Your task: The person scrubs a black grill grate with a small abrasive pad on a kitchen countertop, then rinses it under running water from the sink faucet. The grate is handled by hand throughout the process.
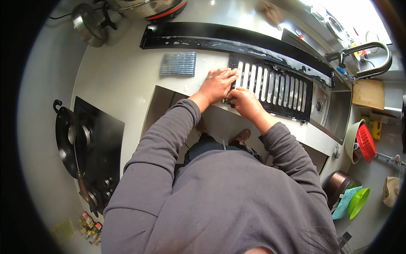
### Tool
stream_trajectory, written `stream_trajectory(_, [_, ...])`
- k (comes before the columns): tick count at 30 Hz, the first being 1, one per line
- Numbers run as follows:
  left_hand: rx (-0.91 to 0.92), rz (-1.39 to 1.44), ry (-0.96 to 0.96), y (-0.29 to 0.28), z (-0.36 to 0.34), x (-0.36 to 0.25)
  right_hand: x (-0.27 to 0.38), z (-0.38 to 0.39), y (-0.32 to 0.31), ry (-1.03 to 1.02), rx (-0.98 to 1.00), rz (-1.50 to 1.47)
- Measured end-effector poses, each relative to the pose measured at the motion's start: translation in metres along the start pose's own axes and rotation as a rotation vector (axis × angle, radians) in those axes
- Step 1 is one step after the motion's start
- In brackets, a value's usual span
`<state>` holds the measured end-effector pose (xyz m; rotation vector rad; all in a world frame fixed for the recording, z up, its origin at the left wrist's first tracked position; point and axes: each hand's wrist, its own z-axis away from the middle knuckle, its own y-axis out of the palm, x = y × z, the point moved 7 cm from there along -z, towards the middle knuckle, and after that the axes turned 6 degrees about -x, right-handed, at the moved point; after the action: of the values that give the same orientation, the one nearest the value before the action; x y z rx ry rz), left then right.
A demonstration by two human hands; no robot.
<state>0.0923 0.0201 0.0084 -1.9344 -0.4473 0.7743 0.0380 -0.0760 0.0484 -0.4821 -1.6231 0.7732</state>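
Note:
A black slotted metal panel (pixel 292 113) with white suds lies on the pale counter, overlapping the sink's edge. My left hand (pixel 215 84) holds the panel's left end, fingers together on it. My right hand (pixel 245 101) is just below it at the lower left corner, fingers curled; what they hold is hidden. A blue-grey ridged cloth or pad (pixel 177 64) lies left of the panel. A long black trough-like strip (pixel 211 40) with foam on it lies along the back, behind both.
A hob (pixel 108 144) with a black wok (pixel 65 152) is at left, a steel pot (pixel 89 27) at back left. At right are the sink (pixel 334 118), curved tap (pixel 380 63), wooden board (pixel 367 94) and red and green basins (pixel 364 142). A cabinet front opens below.

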Motion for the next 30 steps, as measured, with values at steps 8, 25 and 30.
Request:
stream_trajectory(8, [-0.025,0.006,0.006,-0.001,0.002,-0.001,-0.002,-0.007,0.009,-0.052,0.102,-0.092])
stream_trajectory(25, [-0.105,0.211,-0.001,-0.016,0.009,0.017,-0.002,0.003,0.019,0.085,0.015,-0.097])
stream_trajectory(30, [-0.124,0.19,0.024,-0.014,0.01,0.018,0.004,-0.01,0.024,-0.032,-0.056,-0.009])
